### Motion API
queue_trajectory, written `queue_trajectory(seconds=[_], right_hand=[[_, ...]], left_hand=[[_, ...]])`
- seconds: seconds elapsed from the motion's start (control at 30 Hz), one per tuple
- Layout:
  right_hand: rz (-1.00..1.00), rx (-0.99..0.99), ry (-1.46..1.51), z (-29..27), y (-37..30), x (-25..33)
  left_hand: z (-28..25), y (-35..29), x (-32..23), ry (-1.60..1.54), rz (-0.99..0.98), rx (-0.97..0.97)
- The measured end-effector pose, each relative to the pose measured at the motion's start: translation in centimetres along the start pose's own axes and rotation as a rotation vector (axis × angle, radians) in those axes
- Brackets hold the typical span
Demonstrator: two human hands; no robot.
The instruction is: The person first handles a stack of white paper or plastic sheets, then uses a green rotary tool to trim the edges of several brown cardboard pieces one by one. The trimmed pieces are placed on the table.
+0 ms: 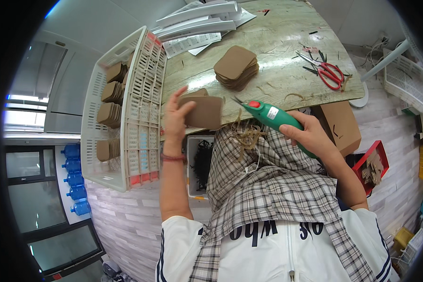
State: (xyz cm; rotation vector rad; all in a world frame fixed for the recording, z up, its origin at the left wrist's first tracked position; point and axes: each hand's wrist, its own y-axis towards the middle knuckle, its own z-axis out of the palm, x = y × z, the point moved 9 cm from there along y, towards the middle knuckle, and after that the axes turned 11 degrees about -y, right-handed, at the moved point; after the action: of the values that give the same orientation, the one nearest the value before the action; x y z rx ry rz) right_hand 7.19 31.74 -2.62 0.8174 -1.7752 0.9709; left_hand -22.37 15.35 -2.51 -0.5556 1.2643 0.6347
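My left hand [176, 115] is at the table's near left edge, its thumb and fingers closed on a flat brown rounded-corner piece [206, 113], slightly blurred. Behind that piece, another brown piece [198, 92] partly shows on the table. My right hand [310, 134] is wrapped round green electric scissors [273, 116] with a red button. Their pointed tip aims left toward the held piece, with a gap between. Beyond both hands a stack of brown pieces [235, 66] sits on the table. Thin tan offcut strips [246, 136] lie on the checked apron over my lap.
A white plastic crate [143, 108] on the left holds several stacks of brown pieces [109, 115]. Papers [197, 28] lie at the table's back left. Red-handled scissors [331, 75] rest at right among dark scraps. Below the table are a cardboard box [340, 127] and a red tray [385, 157].
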Motion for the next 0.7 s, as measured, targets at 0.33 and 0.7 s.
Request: queue_trajectory(seconds=[0.33,0.7], right_hand=[[0.056,-0.098,0.075,-1.8,-0.8,-3.8],[0.080,-0.179,0.096,-2.9,-1.2,-5.0]], left_hand=[[-2.1,4.1,0.6,1.233,0.654,-0.276],[9.6,9.3,4.7,1.195,0.522,-0.136]])
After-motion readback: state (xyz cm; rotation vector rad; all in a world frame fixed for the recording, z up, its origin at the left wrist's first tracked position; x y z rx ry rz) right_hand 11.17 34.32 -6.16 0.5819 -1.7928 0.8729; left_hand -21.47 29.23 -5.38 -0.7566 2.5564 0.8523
